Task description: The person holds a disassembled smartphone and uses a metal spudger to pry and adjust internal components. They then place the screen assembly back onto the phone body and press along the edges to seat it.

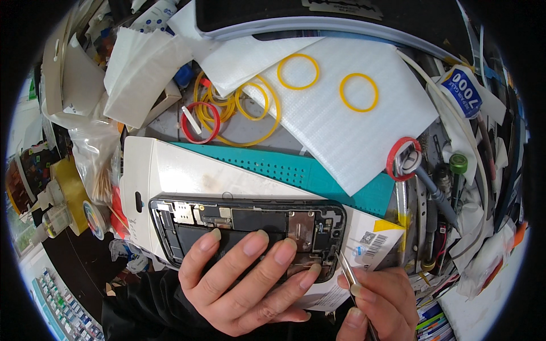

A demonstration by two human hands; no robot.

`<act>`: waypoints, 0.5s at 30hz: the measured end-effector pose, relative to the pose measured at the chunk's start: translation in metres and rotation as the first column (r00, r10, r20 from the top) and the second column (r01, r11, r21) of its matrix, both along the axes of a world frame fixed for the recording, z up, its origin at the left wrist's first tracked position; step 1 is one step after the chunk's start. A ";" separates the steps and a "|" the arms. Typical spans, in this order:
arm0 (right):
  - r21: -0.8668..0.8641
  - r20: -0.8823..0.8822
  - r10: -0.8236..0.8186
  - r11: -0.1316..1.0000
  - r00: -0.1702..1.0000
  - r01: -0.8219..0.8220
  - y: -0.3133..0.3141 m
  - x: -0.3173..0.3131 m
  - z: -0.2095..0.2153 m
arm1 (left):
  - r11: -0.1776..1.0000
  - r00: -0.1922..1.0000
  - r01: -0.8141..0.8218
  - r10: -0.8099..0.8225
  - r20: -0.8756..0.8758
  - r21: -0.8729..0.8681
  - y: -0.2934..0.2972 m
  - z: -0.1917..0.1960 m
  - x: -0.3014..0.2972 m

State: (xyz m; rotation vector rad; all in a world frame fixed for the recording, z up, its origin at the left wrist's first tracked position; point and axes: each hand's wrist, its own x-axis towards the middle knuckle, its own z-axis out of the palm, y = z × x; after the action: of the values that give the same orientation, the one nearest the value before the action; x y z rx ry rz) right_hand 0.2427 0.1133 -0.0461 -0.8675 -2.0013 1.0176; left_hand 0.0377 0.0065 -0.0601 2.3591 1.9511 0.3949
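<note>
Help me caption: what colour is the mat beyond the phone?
The mat is teal, shown best in the head view.

The left grip (242, 291) was positioned back upward, its fingers extended forward, slightly bent and slightly parted, with the thumb below the index finger. The right grip (388, 300) was set in a pinch, fingers bent toward the thumb.
</note>
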 end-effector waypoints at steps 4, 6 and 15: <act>0.001 -0.009 -0.014 1.000 1.000 0.014 -0.001 -0.001 -0.001 | 1.000 1.000 0.006 -0.006 0.003 -0.002 0.000 -0.001 -0.001; 0.002 -0.016 -0.017 1.000 1.000 0.017 -0.002 -0.001 -0.002 | 1.000 1.000 0.011 -0.011 0.003 0.008 0.000 -0.001 -0.002; 0.003 -0.016 -0.038 0.999 0.999 0.038 -0.006 -0.002 -0.002 | 1.000 1.000 -0.019 0.019 0.025 0.011 0.000 -0.002 0.001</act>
State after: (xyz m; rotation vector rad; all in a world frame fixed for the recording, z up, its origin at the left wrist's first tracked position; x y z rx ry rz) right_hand 0.2406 0.1072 -0.0485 -0.8902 -1.9656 0.9971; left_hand 0.0392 0.0063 -0.0623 2.3326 1.9666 0.4357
